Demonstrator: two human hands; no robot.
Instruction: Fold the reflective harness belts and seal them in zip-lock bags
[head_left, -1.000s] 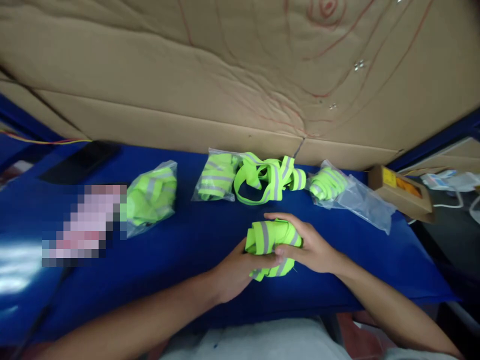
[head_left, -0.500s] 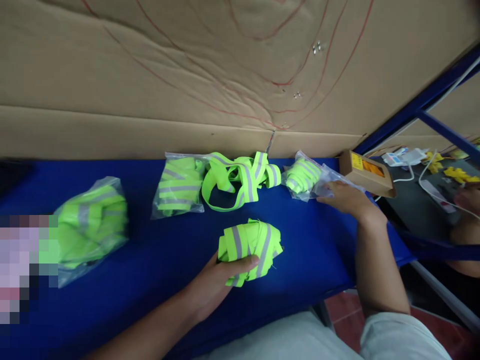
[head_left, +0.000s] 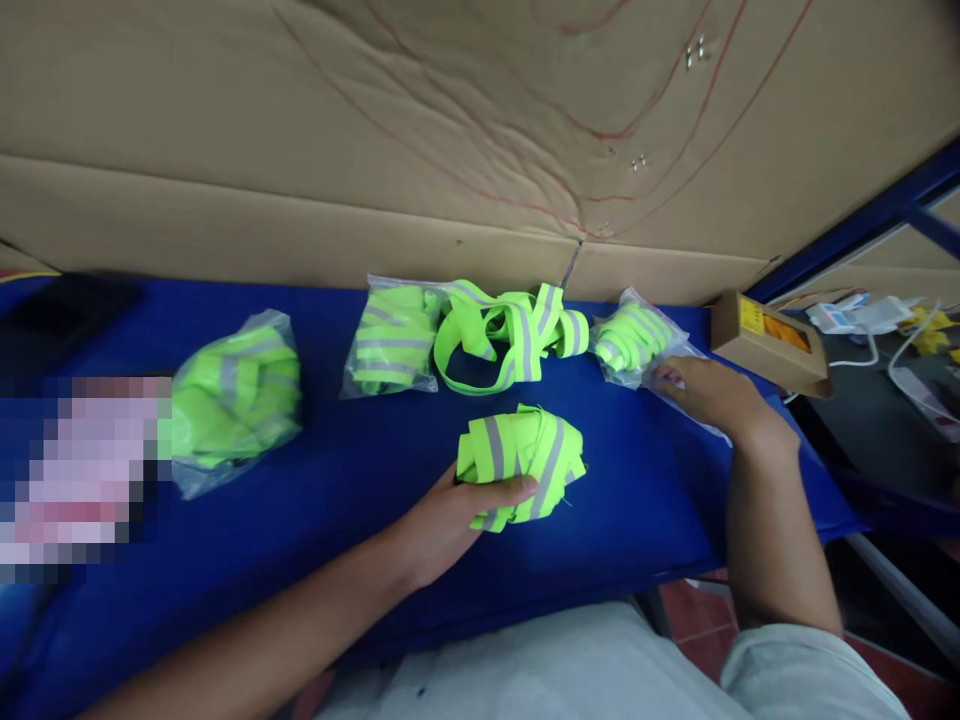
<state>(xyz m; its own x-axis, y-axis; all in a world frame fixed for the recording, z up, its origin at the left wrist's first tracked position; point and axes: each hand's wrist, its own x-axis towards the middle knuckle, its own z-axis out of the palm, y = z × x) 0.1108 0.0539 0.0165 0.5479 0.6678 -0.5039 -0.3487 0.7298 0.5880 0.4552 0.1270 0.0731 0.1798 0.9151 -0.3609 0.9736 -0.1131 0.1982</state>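
My left hand (head_left: 450, 520) grips a folded bundle of neon-yellow reflective strap (head_left: 521, 462) resting on the blue table (head_left: 337, 480). Off to the right, my right hand (head_left: 709, 392) lies on a clear plastic bag (head_left: 679, 385), fingers curled on its empty end. That bag's far end holds a small roll of the same strap (head_left: 628, 338). A loose tangle of strap (head_left: 510, 335) lies behind the bundle.
Two more bagged strap bundles lie at the back middle (head_left: 391, 338) and at the left (head_left: 232, 395). A cardboard wall (head_left: 450, 150) closes the back. A small brown box (head_left: 769, 342) sits at the table's right end, with cables and a power strip (head_left: 930, 385) beyond it.
My right hand let go of the folded bundle and moved right to the clear bag. The left hand kept hold of the bundle.
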